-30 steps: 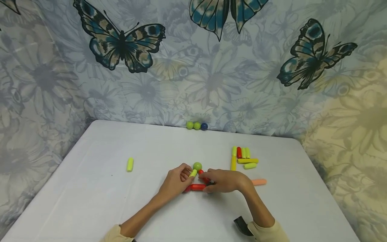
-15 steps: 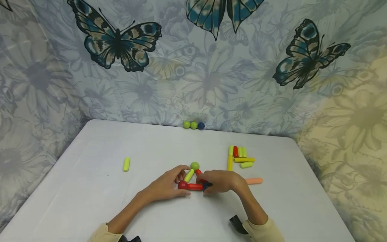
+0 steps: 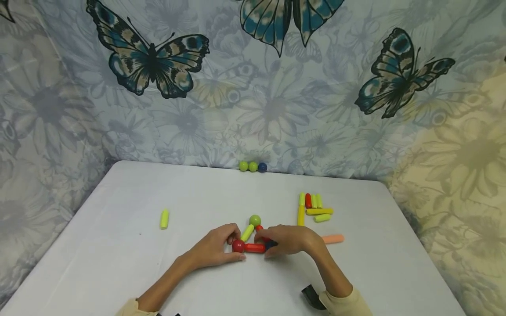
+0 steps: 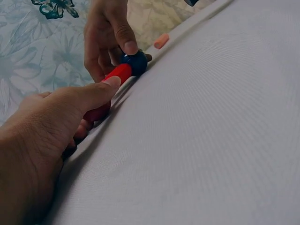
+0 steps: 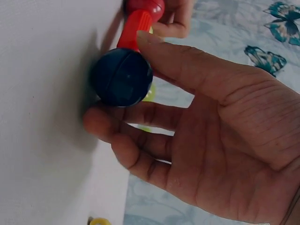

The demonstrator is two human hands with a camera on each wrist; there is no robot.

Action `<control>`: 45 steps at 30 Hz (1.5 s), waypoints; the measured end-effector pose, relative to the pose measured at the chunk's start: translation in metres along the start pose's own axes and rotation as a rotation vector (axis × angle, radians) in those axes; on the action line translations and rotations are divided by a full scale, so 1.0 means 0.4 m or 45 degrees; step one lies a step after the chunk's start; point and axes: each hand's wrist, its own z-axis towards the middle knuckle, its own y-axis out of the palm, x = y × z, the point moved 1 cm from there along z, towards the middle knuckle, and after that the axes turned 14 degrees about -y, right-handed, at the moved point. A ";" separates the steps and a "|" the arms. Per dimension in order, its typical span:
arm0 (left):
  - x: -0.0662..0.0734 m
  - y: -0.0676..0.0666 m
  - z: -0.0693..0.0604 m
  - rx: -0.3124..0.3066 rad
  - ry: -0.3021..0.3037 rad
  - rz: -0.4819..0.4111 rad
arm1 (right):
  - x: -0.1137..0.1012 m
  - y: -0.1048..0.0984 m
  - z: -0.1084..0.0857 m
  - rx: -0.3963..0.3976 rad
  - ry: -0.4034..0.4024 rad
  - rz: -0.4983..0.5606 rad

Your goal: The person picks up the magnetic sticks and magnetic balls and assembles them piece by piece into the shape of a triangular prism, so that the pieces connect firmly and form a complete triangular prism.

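A triangle of balls and sticks lies on the white table (image 3: 99, 245). Its corners are a green ball (image 3: 254, 220), a red ball (image 3: 238, 245) and a dark blue ball (image 5: 122, 77). A yellow-green stick (image 3: 247, 232) runs from green to red, and a red stick (image 3: 254, 248) joins red to blue. Another red stick (image 3: 258, 228) leads from the green ball under my right hand (image 3: 294, 240), which partly hides it. My left hand (image 3: 215, 248) holds the red ball between thumb and curled fingers. Thumb and fingers of the right hand grip the blue ball.
Right of the hands lie several yellow and yellow-green sticks (image 3: 319, 211), a short red stick (image 3: 308, 200) and an orange stick (image 3: 333, 239). One yellow-green stick (image 3: 164, 219) lies at left. Two green balls (image 3: 248, 166) and a blue ball (image 3: 262, 167) sit at the back edge.
My left hand has let go of the yellow-green stick and moved down-left to the red ball, which now shows fully. The right hand stays at the blue ball.
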 end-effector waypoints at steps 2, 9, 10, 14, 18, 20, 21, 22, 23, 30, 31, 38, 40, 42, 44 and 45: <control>0.003 0.004 0.001 -0.001 0.014 0.005 | 0.001 -0.001 -0.004 0.004 -0.016 -0.001; 0.010 0.009 0.014 0.006 0.088 0.026 | 0.002 -0.006 -0.012 0.002 -0.048 -0.030; 0.011 0.008 0.015 0.001 0.095 0.026 | 0.001 -0.006 -0.013 -0.001 -0.041 -0.033; 0.013 0.006 0.015 -0.001 0.097 0.030 | -0.002 -0.009 -0.014 -0.003 -0.025 -0.047; 0.012 0.006 0.014 0.016 0.087 0.032 | -0.006 -0.009 -0.013 -0.011 -0.020 -0.067; 0.011 0.007 0.012 0.019 0.084 0.033 | -0.007 -0.008 -0.012 -0.021 -0.019 -0.074; 0.010 0.008 0.011 0.022 0.082 0.035 | -0.007 -0.009 -0.013 -0.028 -0.020 -0.075; 0.009 0.009 0.010 0.026 0.082 0.041 | -0.005 -0.011 -0.014 -0.035 -0.020 -0.068; 0.009 0.010 0.009 0.031 0.083 0.044 | -0.003 -0.015 -0.018 -0.035 -0.022 -0.049; 0.010 0.013 0.010 0.058 0.085 0.074 | 0.071 -0.082 -0.136 0.236 0.075 0.083; 0.010 0.012 0.010 0.053 0.084 0.071 | 0.087 -0.089 -0.157 0.280 0.111 0.058; 0.004 0.004 0.002 0.058 0.076 0.083 | 0.183 -0.103 -0.223 0.275 0.472 -0.101; 0.003 0.003 -0.001 0.058 0.072 0.087 | 0.198 -0.099 -0.219 0.253 0.532 -0.071; 0.003 0.003 -0.004 0.054 0.070 0.083 | 0.208 -0.090 -0.212 0.254 0.579 -0.041; 0.004 0.005 -0.005 0.053 0.072 0.079 | 0.215 -0.083 -0.207 0.252 0.598 -0.045; 0.004 0.007 -0.005 0.050 0.069 0.078 | 0.220 -0.080 -0.206 0.254 0.605 -0.061</control>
